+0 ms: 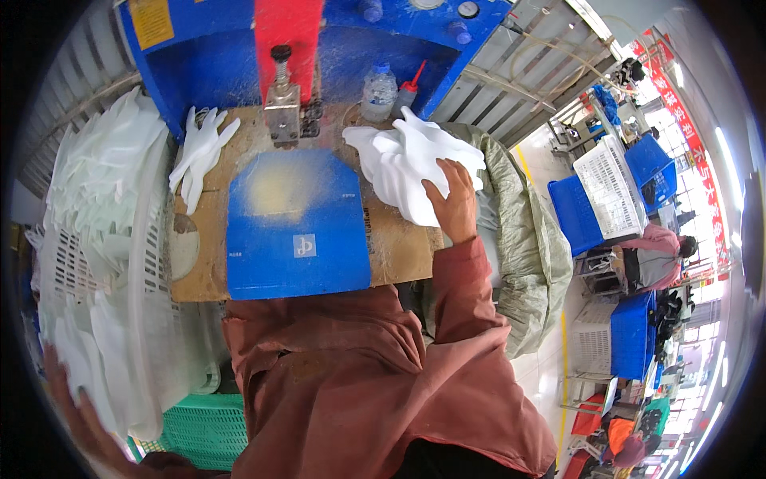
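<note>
Right hand (455, 199) lay on stack of white curved pieces (399, 164), thumb and fingers parted; left hand (86, 427), fingers extended and apart, was beside more white pieces (104, 335) in crate (152, 263); blue board (319, 255) lay left of right hand; green basket (199, 427) stood right of left hand; clear bottle (379, 96) stood beyond right hand.

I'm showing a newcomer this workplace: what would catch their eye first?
Probably the blue board in the middle, below the red column. Next, the white pile to its right, the right hand at its edge. Then the crate at far left, heaped with white pieces, the left hand by its near end.
</note>
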The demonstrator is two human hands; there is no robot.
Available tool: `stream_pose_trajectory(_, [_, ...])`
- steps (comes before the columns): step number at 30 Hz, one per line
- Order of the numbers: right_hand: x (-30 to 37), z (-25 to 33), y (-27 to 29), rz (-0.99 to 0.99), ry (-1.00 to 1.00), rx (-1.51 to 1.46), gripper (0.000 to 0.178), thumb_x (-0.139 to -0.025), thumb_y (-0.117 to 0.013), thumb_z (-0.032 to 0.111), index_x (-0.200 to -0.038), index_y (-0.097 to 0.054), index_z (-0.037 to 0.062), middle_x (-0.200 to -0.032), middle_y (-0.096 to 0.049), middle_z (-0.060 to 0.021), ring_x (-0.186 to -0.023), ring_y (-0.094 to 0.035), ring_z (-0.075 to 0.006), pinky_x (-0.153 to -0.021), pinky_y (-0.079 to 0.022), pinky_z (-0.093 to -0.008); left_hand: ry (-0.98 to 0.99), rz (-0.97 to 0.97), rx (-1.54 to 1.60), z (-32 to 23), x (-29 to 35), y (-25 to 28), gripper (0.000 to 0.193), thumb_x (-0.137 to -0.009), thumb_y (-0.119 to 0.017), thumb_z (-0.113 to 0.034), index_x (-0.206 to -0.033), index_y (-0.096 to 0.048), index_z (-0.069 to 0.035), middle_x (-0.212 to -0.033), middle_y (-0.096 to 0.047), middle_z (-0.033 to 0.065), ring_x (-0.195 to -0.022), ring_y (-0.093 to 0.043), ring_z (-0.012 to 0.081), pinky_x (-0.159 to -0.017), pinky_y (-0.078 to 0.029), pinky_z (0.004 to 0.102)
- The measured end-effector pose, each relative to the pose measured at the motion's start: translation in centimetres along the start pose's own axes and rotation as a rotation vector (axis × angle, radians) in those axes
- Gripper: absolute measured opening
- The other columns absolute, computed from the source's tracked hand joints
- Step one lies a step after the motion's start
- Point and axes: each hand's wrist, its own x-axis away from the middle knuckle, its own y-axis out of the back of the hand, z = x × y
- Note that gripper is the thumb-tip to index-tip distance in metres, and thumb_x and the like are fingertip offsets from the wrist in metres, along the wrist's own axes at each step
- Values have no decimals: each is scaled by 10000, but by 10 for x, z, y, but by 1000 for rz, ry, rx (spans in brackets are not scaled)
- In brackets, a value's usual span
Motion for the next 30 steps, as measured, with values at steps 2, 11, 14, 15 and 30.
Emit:
stream_pose_trajectory(2, [-7, -25, -12, 48, -59, -29, 535, -842, -855, 211, -1309, -678, 19, -1320, -669, -215, -1232, -628, -409, -1042, -520, -457, -52, 164, 158, -31, -8, -49, 528, -990, -649, -256, -1448, -601, 2, -1501, -600, 173, -1409, -553, 289, -1178, -416, 438])
stream_pose_trajectory(11, [-3, -49, -51, 110, 30, -6, 325, -922, -716, 161, -1241, -709, 98, -1214, -714, -134, -1094, -688, -364, -955, -542, -465, -3, 766, 499, -94, -21, -189, 422, -900, -736, -37, -1317, -692, 10, -1415, -654, 175, -1303, -631, 313, -1067, -495, 393])
stream_pose_trajectory(14, [-14, -42, -40, 30, -161, -84, 260, -969, -659, 79, -1224, -713, 63, -1114, -731, -199, -980, -709, -410, -871, -570, -463, 34, 832, 662, -91, -15, -213, 414, -942, -716, -28, -1354, -682, -18, -1363, -688, 153, -1212, -685, 275, -1015, -533, 374])
stream_pose_trajectory(15, [-23, -40, -33, -167, -168, -88, 243, -996, -638, 69, -1226, -715, 64, -1095, -727, -208, -917, -726, -386, -812, -578, -447, 99, 859, 739, -91, -12, -220, 420, -953, -711, -28, -1370, -672, -19, -1363, -687, 157, -1213, -684, 268, -1011, -536, 372])
stream_pose_trajectory(30, [81, 157, 32, 199, 490, -324, 361, -872, -736, 87, -1230, -716, 50, -1338, -683, -147, -1311, -626, -361, -1122, -485, -524, 849, 883, 1218, -119, -6, -306, 329, -1002, -731, -207, -1255, -626, -25, -1051, -732, 72, -841, -692, 154, -668, -548, 276])
